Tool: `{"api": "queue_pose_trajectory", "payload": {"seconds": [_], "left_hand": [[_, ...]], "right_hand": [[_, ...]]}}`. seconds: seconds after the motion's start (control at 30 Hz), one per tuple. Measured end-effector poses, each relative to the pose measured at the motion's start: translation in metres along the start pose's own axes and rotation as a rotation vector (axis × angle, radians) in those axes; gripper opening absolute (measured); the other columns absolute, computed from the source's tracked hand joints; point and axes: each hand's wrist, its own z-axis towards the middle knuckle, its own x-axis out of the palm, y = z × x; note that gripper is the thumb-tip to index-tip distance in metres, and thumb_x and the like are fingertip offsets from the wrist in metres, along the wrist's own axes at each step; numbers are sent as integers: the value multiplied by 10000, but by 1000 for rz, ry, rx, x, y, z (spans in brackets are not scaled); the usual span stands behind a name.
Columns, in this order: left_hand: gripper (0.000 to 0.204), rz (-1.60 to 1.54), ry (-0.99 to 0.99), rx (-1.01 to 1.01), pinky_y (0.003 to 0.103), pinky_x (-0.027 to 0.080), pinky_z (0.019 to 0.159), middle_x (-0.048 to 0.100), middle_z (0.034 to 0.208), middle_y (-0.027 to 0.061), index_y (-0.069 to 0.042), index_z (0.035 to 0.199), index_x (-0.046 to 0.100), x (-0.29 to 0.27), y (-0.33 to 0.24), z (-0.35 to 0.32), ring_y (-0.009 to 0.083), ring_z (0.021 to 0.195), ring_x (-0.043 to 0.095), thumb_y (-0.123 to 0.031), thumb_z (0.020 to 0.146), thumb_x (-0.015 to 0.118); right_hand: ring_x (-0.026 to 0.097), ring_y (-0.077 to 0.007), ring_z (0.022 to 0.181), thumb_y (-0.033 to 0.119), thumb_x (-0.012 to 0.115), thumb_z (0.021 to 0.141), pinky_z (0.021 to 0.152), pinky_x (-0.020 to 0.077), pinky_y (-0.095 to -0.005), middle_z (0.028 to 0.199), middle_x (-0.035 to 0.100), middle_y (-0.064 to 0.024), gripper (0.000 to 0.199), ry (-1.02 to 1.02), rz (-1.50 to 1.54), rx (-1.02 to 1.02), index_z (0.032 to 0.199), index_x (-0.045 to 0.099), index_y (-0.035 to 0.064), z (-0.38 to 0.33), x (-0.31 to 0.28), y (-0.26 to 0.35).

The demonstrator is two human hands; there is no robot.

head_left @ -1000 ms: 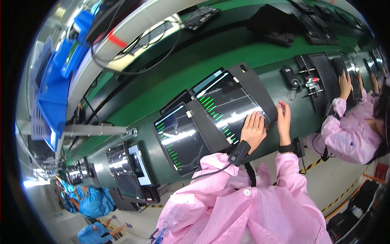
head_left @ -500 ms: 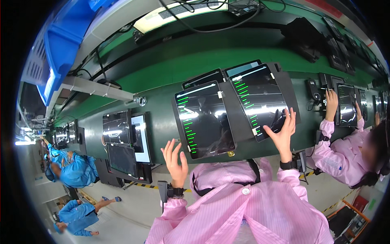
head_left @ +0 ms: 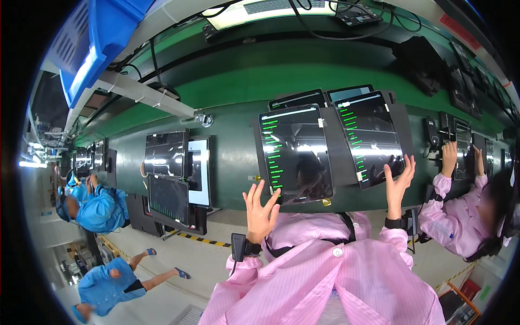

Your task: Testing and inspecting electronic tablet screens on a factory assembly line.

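Two black tablets lie face up side by side, both screens lit with a column of green text lines at the left. My left hand (head_left: 261, 212) is open at the lower left corner of the left tablet (head_left: 298, 157). One fingertip overlaps that corner; whether it presses the glass I cannot tell. At the lower right corner of the right tablet (head_left: 371, 142), my right hand (head_left: 400, 183) is open with fingers spread, its thumb over the edge. Neither hand holds anything. Behind these lie another dark tablet (head_left: 297, 100) and a tablet with a lighter screen (head_left: 351, 93), both partly covered.
More tablets (head_left: 167, 154) are stacked at the left of the green bench (head_left: 233, 157). A metal post (head_left: 149, 97) reaches over it, below a blue bin (head_left: 103, 43). Dark pads (head_left: 420, 62) lie at the back right. A co-worker in pink (head_left: 457, 211) works at the right.
The view has turned, shifting the bench rightward in the picture. My left hand has come closer to the left tablet's corner. My right hand has drawn back toward the right tablet's edge.
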Motion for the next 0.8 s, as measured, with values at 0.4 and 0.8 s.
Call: {"api": "queue_pose_trajectory", "payload": {"seconds": [0.4, 0.8], "left_hand": [[377, -341, -265, -235, 431, 248, 1034, 375, 1340, 183, -33, 1259, 465, 5, 13, 50, 342, 1241, 336, -153, 903, 436], [481, -569, -262, -430, 287, 443, 737, 497, 1084, 77, -48, 1222, 514, 38, 17, 24, 143, 821, 473, -125, 770, 660]], "right_hand": [[370, -320, 1224, 321, 625, 807, 1014, 285, -399, 1308, 403, -172, 581, 87, 17, 101, 1268, 404, 44, 40, 7, -48], [477, -242, 1138, 333, 513, 896, 977, 328, -310, 1210, 520, -159, 465, 35, 299, 240, 1218, 491, -1, 57, 17, -92]]}}
